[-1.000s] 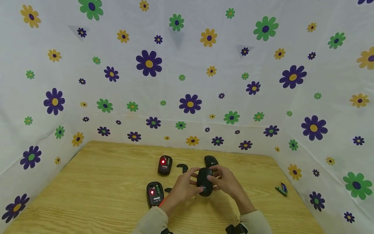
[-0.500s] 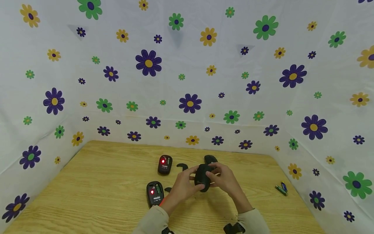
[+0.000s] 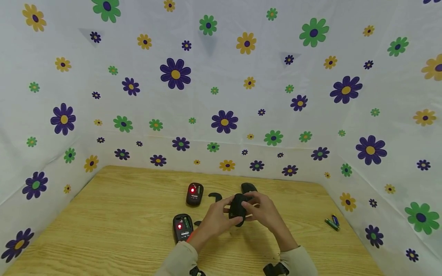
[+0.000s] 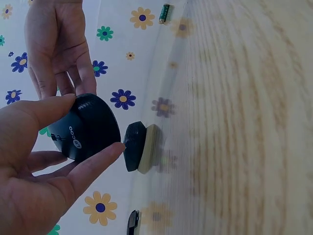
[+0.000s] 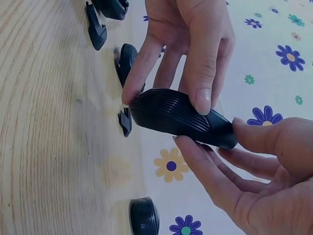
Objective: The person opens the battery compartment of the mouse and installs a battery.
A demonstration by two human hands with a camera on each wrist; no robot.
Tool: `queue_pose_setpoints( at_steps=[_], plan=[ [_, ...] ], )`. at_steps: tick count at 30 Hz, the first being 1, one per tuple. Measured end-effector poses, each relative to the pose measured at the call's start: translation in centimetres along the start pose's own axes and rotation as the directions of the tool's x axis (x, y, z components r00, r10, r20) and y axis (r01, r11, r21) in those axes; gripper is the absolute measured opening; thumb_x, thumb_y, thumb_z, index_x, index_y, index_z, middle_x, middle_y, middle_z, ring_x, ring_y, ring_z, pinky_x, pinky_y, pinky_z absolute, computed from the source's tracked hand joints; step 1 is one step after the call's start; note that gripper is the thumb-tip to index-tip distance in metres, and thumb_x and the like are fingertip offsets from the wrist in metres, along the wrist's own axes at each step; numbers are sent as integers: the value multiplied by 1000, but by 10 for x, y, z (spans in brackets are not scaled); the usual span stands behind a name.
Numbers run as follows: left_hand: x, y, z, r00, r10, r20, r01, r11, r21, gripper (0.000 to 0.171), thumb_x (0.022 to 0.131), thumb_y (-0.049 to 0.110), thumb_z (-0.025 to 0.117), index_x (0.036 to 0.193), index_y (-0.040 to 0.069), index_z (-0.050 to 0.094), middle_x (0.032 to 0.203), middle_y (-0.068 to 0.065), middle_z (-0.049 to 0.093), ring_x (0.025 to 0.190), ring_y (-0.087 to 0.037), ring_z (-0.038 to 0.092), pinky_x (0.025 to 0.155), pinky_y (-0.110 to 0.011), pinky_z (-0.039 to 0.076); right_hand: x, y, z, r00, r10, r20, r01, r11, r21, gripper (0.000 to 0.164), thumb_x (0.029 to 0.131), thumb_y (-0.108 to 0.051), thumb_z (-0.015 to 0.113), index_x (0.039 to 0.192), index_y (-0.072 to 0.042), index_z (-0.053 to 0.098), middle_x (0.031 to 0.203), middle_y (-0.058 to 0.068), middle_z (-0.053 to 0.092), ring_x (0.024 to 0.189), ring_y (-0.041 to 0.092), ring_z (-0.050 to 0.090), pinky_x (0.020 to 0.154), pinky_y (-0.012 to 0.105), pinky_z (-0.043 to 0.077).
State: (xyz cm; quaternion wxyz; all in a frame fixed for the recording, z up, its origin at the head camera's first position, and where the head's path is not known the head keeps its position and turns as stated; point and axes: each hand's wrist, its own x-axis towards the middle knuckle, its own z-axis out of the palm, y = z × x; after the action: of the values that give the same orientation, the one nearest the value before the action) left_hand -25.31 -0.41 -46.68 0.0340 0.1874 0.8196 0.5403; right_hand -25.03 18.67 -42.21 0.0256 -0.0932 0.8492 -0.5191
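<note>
Both hands hold one black computer mouse (image 3: 236, 211) above the table, tilted on its side with ridged flanks. My left hand (image 3: 216, 221) pinches it from the left, thumb at the near end and fingers at the far side. From the right, my right hand (image 3: 263, 210) grips it between thumb and fingers. A small white logo shows on its shell (image 4: 76, 134) in the left wrist view. Its underside is hidden in the head view. Just behind the hands lies another black mouse (image 3: 248, 187), top side up and partly covered by the right hand.
Two upturned mice, a far one (image 3: 195, 194) and a near one (image 3: 183, 228), glow red with batteries showing. Beside them lie curved black covers, one at the back (image 3: 216, 196), one half hidden (image 3: 197, 223). A green battery (image 3: 332, 224) and a blue battery (image 3: 335, 219) lie at right.
The held mouse has shifted slightly left and away from me and turned, so its top faces me less. Both hands moved with it. The things on the table stay put.
</note>
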Motion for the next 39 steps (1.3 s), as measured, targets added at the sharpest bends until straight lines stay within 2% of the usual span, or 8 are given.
queue_pose_setpoints(
  at_steps=[7, 14, 19, 24, 29, 34, 36, 39],
  plan=[
    [1, -1, -2, 1000, -5, 16, 5, 1000, -9, 72, 95, 30, 77, 157, 10, 44, 151, -15, 56, 124, -39, 66, 91, -44, 64, 0, -2, 0, 999, -15, 29, 14, 1000, 28, 38, 104, -7, 60, 139, 7, 55, 115, 28, 66, 90, 29, 76, 74, 41, 67],
    [0, -3, -5, 998, 42, 45, -42, 999, 1, 70, 99, 29, 71, 159, 9, 39, 154, -16, 53, 126, -40, 65, 89, -42, 65, 1, -2, -2, 997, -51, 63, 48, 998, 46, 38, 104, 0, 55, 141, 8, 52, 116, 30, 64, 93, 31, 75, 74, 39, 67],
    [-2, -2, -6, 996, 64, 60, -64, 998, 1, 63, 104, 25, 63, 159, 6, 38, 156, -17, 50, 129, -40, 62, 93, -43, 63, 1, -2, -3, 992, -88, 96, 84, 995, 52, 44, 101, 3, 59, 144, 6, 51, 117, 30, 64, 95, 28, 74, 76, 36, 67],
    [-1, -2, -9, 996, 50, 74, -49, 999, -10, 57, 108, 26, 55, 158, 4, 38, 156, -17, 51, 131, -37, 61, 99, -46, 60, 3, -3, -2, 990, -117, 83, 115, 993, 36, 46, 97, 6, 64, 142, 4, 54, 120, 32, 62, 96, 30, 75, 77, 33, 67],
    [-1, -1, -12, 995, 25, 99, -20, 998, -57, 51, 111, 26, 49, 157, 8, 42, 153, -16, 53, 128, -32, 61, 94, -41, 61, 2, -2, -3, 988, -150, 46, 153, 986, -65, 44, 94, 8, 67, 138, 2, 59, 130, 34, 57, 96, 33, 74, 77, 32, 66],
    [-1, -1, -17, 991, 15, 134, 1, 993, -122, 47, 112, 31, 45, 155, 12, 47, 149, -20, 54, 119, -29, 64, 84, -37, 63, 2, 1, -4, 971, -237, 29, 238, 946, -219, 40, 91, 3, 74, 130, -3, 67, 126, 25, 64, 101, 39, 72, 77, 35, 66],
    [0, -1, -18, 992, 25, 125, -10, 993, -117, 48, 112, 36, 44, 153, 12, 51, 145, -20, 57, 113, -26, 66, 81, -33, 63, 3, 3, -3, 968, -251, 19, 247, 935, -255, 37, 89, 2, 76, 125, -5, 69, 122, 21, 68, 100, 39, 72, 78, 38, 66],
    [2, -1, -20, 996, 56, 71, -51, 996, -80, 48, 111, 43, 42, 143, 13, 61, 132, -16, 65, 99, -18, 67, 75, -27, 61, 4, 4, -3, 972, -234, -28, 216, 931, -295, 29, 87, -1, 79, 115, -7, 73, 111, 16, 74, 95, 33, 74, 76, 39, 66]
  ],
)
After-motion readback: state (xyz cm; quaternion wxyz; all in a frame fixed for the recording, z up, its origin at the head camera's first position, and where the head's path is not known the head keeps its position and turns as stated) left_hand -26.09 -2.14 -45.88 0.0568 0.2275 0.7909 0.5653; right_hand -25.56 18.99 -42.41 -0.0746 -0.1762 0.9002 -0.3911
